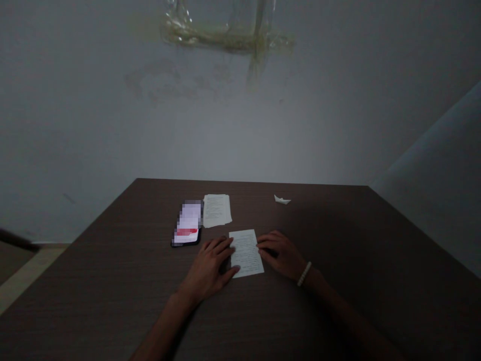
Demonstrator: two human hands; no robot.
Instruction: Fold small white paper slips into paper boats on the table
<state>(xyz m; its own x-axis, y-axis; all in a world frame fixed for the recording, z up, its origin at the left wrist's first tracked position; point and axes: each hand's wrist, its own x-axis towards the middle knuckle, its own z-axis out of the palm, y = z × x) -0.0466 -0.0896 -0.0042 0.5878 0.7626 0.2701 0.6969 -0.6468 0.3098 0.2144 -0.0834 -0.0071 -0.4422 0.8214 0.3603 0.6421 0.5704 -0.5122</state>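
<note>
A small sheet of paper (246,253) covered in lines of text lies flat on the dark wooden table. My left hand (212,265) rests at its left edge, fingers apart, with the fingertips and thumb touching the paper. On the opposite side, my right hand (282,253) has its fingers stretched out, the tips at the sheet's right edge. Neither hand grips the sheet. Beyond my left hand is a stack of similar printed sheets (217,210). Farther back on the right sits a small white folded paper boat (282,200).
A phone (188,223) with a lit, blurred screen lies left of the stack, close against it. The table (112,281) ends at a grey wall (233,130), where clear plastic and yellowish stains (225,42) show above.
</note>
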